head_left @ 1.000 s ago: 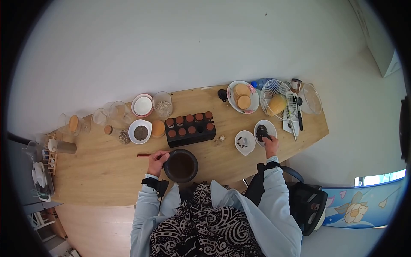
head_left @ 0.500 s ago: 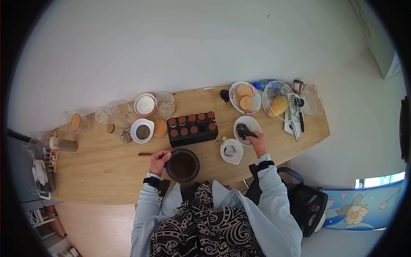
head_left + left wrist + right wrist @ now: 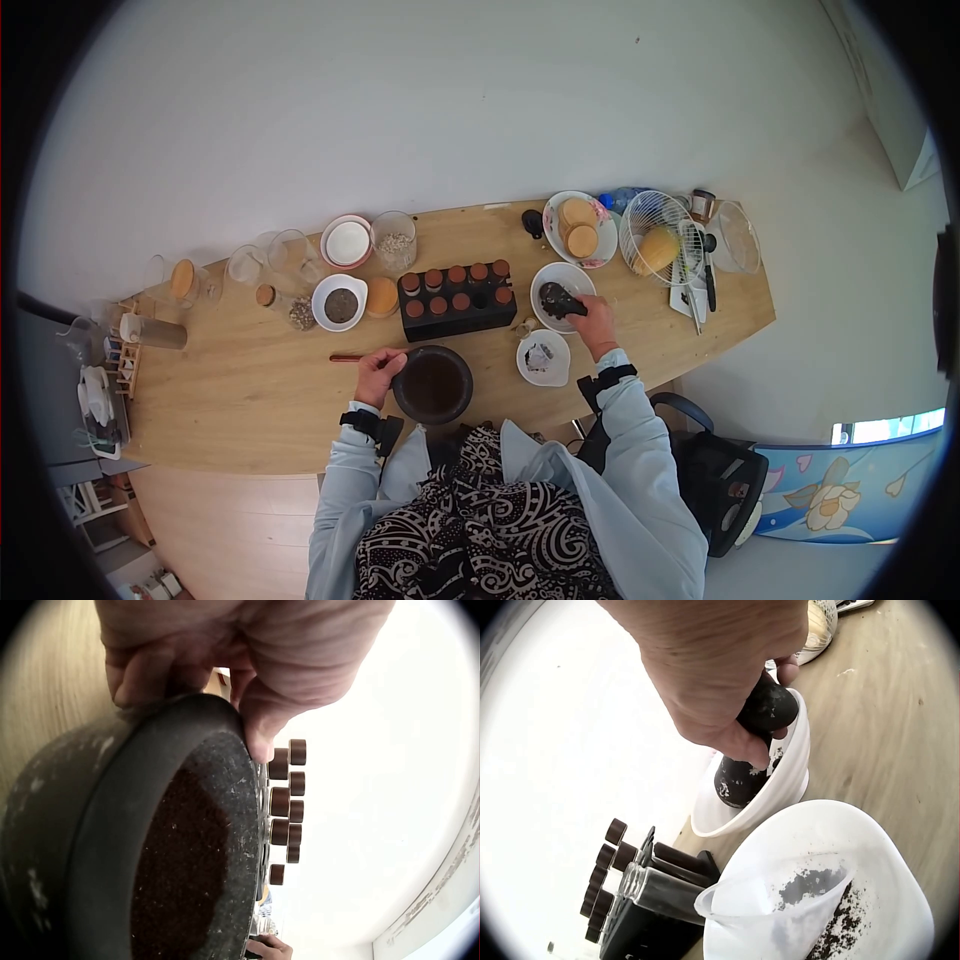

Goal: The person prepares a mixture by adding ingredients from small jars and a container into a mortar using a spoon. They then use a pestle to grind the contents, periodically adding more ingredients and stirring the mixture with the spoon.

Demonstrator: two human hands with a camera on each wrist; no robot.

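Skirting a pale wall, the counter was wooden; left hand gripped a mortar, right hand a pestle slanting leftward, head-down.

wall: plain, pale | table: light wood | floor: pale | window: bright, right | panel: blue, floral

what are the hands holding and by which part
The left hand pinches the dark mortar by its rim; the right hand grips the black pestle by its upper part, above the end inside the white bowl.
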